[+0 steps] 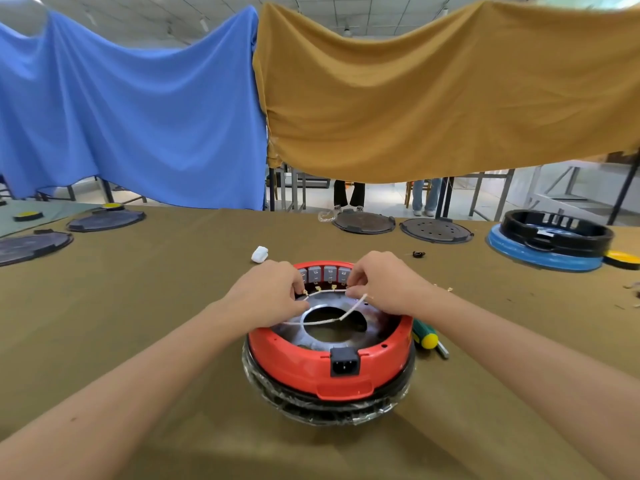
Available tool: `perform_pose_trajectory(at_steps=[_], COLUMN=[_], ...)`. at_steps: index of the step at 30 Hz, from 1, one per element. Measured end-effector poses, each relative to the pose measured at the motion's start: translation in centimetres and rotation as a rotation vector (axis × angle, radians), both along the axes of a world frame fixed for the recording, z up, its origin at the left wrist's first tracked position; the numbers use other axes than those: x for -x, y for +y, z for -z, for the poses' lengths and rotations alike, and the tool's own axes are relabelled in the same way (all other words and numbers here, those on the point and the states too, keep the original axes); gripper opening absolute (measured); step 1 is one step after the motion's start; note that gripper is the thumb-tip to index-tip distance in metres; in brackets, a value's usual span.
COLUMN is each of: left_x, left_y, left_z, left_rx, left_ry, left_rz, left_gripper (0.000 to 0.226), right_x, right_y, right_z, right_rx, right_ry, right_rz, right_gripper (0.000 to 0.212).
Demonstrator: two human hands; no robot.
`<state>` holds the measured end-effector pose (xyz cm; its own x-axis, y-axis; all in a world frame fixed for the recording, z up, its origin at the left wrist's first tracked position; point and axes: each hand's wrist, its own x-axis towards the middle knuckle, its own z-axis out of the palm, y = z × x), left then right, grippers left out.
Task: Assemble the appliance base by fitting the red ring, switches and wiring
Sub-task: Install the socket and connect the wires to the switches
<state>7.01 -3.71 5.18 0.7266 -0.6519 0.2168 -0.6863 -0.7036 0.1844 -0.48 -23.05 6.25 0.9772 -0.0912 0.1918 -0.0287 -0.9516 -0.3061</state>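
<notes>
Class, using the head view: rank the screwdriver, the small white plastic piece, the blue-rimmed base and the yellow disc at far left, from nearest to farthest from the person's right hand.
From the right hand:
1. Screwdriver, just below it, beside the red ring.
2. White plastic piece, past the ring, up and left.
3. Blue-rimmed base, far right.
4. Yellow disc, far left edge.
</notes>
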Motion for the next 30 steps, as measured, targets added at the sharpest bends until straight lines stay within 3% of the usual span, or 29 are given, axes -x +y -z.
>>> perform_pose_trajectory(at_steps=[5, 11, 14, 18, 24, 30], left_x=[0.1, -0.4, -1.1, -1.9, -2.4, -2.5], left_y=[-0.3, -1.6, -2.3, -3.0, -3.2, -4.2], left_z=[-0.1, -0.4, -0.7, -0.2, 0.2, 0.4], left_rx=[-0.077, -0.183, -0.131, -0.134, -0.093, -0.197], left_ry=[-0.075, -0.379, -0.302, -0.246, -0.313, -0.333], left_rz=[-0.042, 0.084, 0.224, 0.254, 0.305, 0.337], left_gripper=[0.025, 0.031, 0.03, 0.025, 0.019, 0.019], right_x=[-0.8, -1.3, -1.3, -1.3, -1.3, -1.2], right_y=[0.3, 0.6, 0.6, 0.5, 0.5, 0.5], right_z=[0.4, 1.2, 1.2, 1.1, 1.3, 1.2], right_rx=[-0.066, 0.025, 0.008, -0.034, -0.016, 0.002], right_ry=[-0.016, -0.1, -0.084, -0.055, -0.054, -0.035], right_rz=[0.03, 0.073, 0.082, 0.089, 0.107, 0.111], right_gripper=[0.011, 0.008, 0.007, 0.009, 0.011, 0.013])
